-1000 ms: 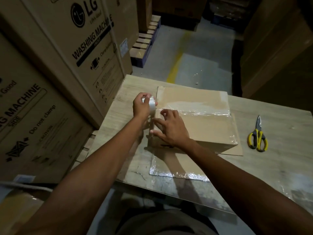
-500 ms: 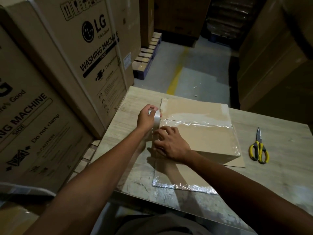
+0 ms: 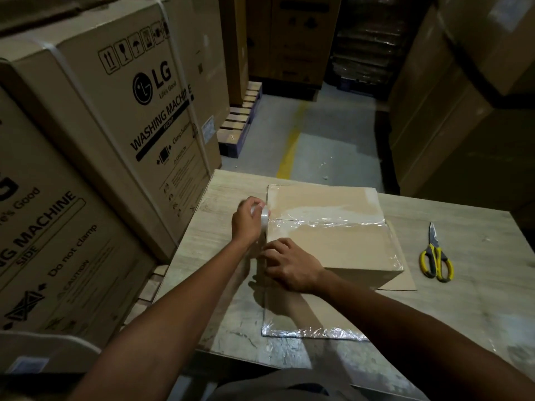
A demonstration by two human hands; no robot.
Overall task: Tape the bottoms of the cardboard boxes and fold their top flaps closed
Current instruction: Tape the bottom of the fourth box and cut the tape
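While the brown cardboard box [image 3: 333, 244] sits squarely in the middle of the pale wood-grain bench [image 3: 469, 308], both hands are busy at its nine o'clock side. A strip of clear, glossy tape runs across the seam on its upper face, from nine o'clock to three o'clock. The left hand [image 3: 246, 224] has its fingers curled round a small roll of clear tape [image 3: 264, 218], holding it against the box's upper edge right where the strip ends. The right hand [image 3: 289, 266] lies spread on the box's corner at about seven o'clock, fingers fairly straight and pressing down, clasping nothing.

At six o'clock from the box a flat cardboard panel [image 3: 312, 319] lies on the bench, its near edge shiny with clear film (I cannot tell whether it is one of the box's own flaps). At three o'clock, well apart from the box, lie yellow-handled scissors [image 3: 435, 257], blades closed and pointing toward twelve o'clock.

Off the bench at nine o'clock stand tall brown washing-machine cartons [image 3: 130, 111]. Toward twelve o'clock a yellow line [image 3: 289, 151] runs along the grey floor, beside a wooden pallet [image 3: 240, 123].
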